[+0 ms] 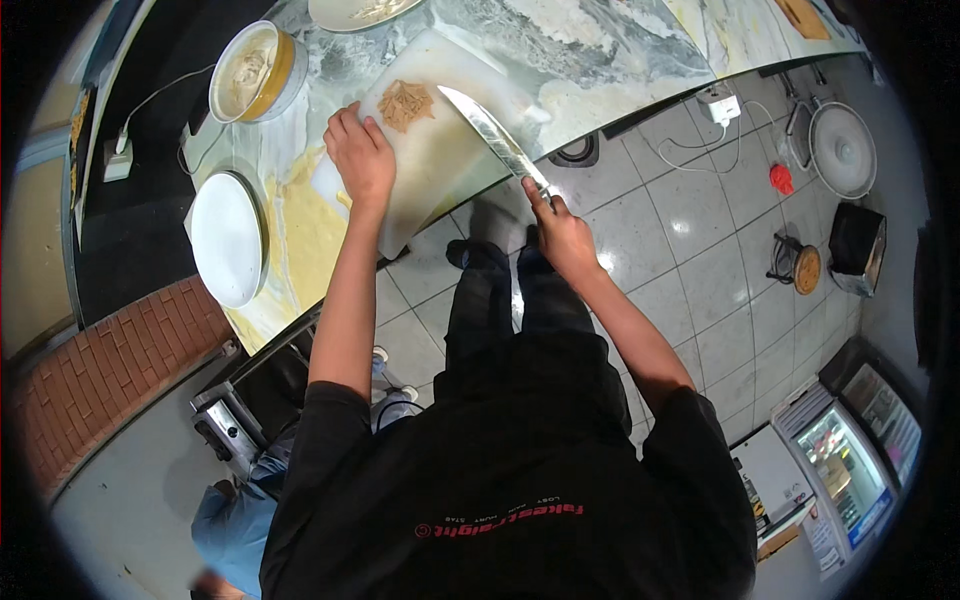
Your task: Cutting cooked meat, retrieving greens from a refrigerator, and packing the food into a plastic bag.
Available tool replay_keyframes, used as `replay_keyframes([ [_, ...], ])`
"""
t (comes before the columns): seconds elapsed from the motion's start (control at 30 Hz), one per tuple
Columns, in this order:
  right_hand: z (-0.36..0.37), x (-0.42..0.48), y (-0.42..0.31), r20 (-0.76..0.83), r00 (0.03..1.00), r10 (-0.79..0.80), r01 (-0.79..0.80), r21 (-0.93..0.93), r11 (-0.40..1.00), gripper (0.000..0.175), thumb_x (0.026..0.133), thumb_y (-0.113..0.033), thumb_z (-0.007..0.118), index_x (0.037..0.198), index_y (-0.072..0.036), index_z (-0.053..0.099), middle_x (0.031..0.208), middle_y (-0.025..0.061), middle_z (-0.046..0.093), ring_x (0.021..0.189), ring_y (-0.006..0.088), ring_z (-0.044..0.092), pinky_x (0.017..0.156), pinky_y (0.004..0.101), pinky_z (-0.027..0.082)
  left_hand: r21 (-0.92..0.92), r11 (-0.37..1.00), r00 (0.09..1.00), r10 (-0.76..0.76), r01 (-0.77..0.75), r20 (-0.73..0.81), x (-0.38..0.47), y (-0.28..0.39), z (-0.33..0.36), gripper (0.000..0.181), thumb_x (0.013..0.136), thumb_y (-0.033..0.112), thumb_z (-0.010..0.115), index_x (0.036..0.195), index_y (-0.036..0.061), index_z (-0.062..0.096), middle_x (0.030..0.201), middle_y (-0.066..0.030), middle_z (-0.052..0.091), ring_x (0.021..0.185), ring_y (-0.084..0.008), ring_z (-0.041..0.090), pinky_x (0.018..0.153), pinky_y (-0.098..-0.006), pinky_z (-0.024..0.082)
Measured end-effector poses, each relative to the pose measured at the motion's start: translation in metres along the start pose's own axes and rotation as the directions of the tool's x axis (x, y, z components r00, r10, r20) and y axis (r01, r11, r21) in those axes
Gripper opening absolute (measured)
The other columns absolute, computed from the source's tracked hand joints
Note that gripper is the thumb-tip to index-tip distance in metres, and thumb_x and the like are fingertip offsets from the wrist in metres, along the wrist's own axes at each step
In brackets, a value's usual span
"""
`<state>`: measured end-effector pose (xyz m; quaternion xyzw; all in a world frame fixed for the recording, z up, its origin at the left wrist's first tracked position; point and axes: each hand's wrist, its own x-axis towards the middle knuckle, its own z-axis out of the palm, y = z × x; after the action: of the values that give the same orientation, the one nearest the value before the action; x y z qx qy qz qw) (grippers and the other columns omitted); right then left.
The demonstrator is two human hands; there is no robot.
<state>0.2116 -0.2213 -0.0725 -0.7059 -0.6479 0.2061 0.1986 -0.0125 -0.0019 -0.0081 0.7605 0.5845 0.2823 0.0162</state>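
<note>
My right hand (564, 234) grips the handle of a large kitchen knife (491, 133). Its broad steel blade slants up and left over the right part of a white cutting board (431, 165); whether it touches the board cannot be told. A small heap of thin light-brown food slices (405, 105) sits near the board's upper left. Just below and left of that heap, my left hand (364, 157) rests at the board's left edge, thumb towards the slices. Its fingertips curve down, and whether they clasp the edge is unclear. The board's near corner juts past the counter edge.
On the marbled counter (292, 187) stand a yellow-and-white bowl (274, 71) of pale food, a white plate (227, 240) and another plate (352, 22) with pale food. A person in blue (232, 532) is behind at left. A stool (806, 270) and a fan (844, 150) stand right.
</note>
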Motion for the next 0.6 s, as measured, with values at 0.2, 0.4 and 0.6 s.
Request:
replay_keyframes([
  [0.2, 0.002, -0.034, 0.020, 0.116, 0.993, 0.021, -0.018, -0.026, 0.999, 0.085, 0.086, -0.005, 0.058, 0.156, -0.038, 0.022, 0.097, 0.0245, 0.059, 0.063, 0.0410, 0.065, 0.059, 0.0494, 0.057, -0.015, 1.000, 1.000, -0.018, 0.018, -0.004, 0.002, 0.001, 0.005, 0.032, 0.093, 0.009, 0.053, 0.123, -0.0009, 0.055, 0.121, -0.0191, 0.054, 0.115, -0.0394, 0.048, 0.102, -0.0482, 0.036],
  [0.4, -0.004, -0.008, -0.007, 0.063, 0.998, 0.016, -0.015, -0.020, 1.000, 0.084, 0.087, -0.005, 0.058, 0.155, -0.040, 0.023, 0.099, 0.0257, 0.060, 0.065, 0.0418, 0.066, 0.060, 0.0501, 0.057, -0.042, 0.999, 1.000, -0.003, 0.003, -0.019, 0.000, -0.002, 0.002, 0.032, 0.093, 0.009, 0.054, 0.123, -0.0006, 0.055, 0.120, -0.0192, 0.054, 0.115, -0.0390, 0.049, 0.101, -0.0487, 0.037],
  [0.6, -0.010, -0.043, 0.022, 0.157, 0.987, 0.031, -0.020, -0.072, 0.997, 0.075, 0.092, -0.008, 0.055, 0.155, -0.034, 0.024, 0.099, 0.0257, 0.061, 0.065, 0.0430, 0.065, 0.060, 0.0507, 0.055, -0.078, 0.997, 0.999, -0.019, 0.015, -0.044, 0.003, 0.004, -0.001, 0.030, 0.095, 0.012, 0.054, 0.122, 0.0004, 0.054, 0.117, -0.0196, 0.054, 0.113, -0.0391, 0.050, 0.101, -0.0492, 0.037],
])
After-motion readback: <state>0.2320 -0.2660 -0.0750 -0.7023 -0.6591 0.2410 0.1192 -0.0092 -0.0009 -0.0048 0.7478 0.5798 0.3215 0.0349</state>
